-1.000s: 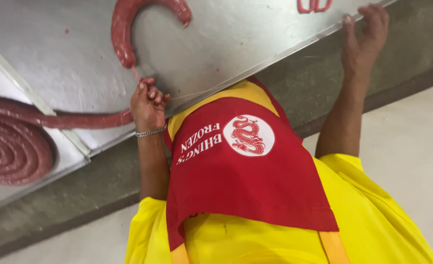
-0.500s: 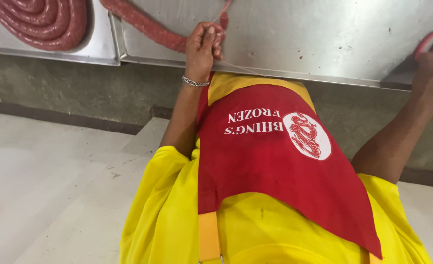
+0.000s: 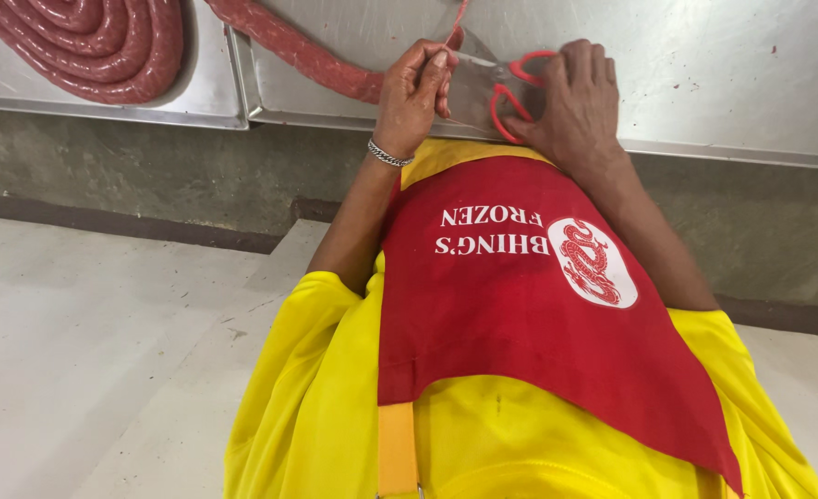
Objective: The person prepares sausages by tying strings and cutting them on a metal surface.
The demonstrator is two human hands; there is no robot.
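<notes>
The coiled red sausage rope [image 3: 85,46] runs off the top edge; the right hand [image 3: 575,102] covers part of the red-handled scissors [image 3: 510,97], whose blades stay hidden, and the clear plastic sheet [image 3: 469,88] blurs

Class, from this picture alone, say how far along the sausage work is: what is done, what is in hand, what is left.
Done: a coil of sausage lies in a steel tray. In hand: the left hand pinches clear casing at the sausage end; the right hand rests on red scissors. Left: that length is not yet coiled.

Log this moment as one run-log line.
left hand: pinching clear casing | right hand: on red loop | sausage rope: on steel table
</notes>
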